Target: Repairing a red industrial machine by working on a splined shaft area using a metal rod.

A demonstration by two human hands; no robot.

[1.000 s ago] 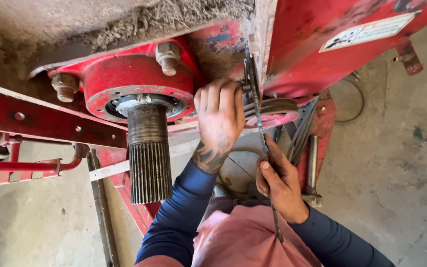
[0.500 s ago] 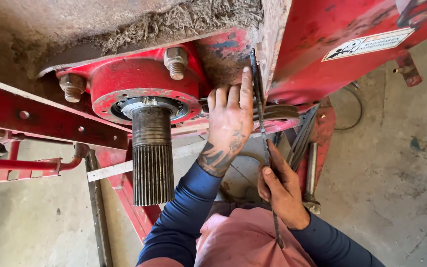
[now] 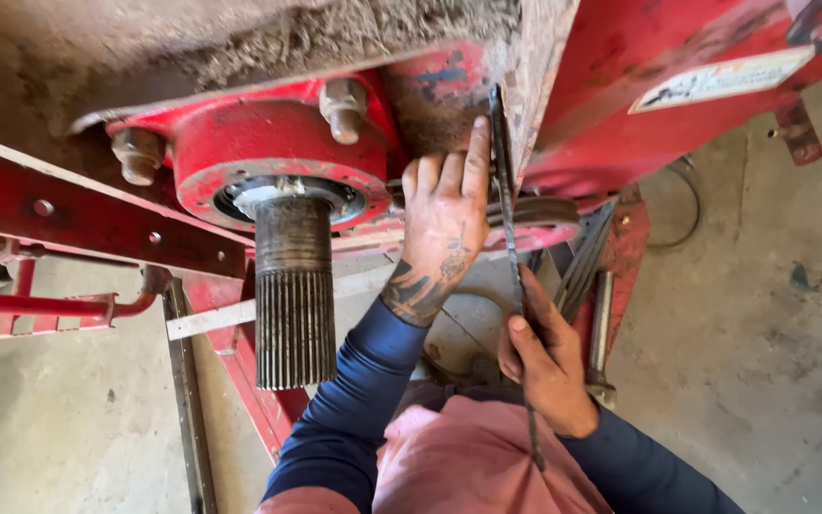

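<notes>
Two hands: left hand flat, open on red housing; right hand gripping one belt; two bolts.

Stood on a grey, stained concrete floor, dusty and scuffed, under even daylight. Was crowded by red-painted machine framework, its underside caked with dried dirt and straw.

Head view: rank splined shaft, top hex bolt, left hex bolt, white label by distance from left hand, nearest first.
From the left hand:
1. Top hex bolt, up and to its left.
2. Splined shaft, left, hanging below the red hub; close to the bolt, a near call.
3. Left hex bolt, far left.
4. White label, upper right.
</notes>
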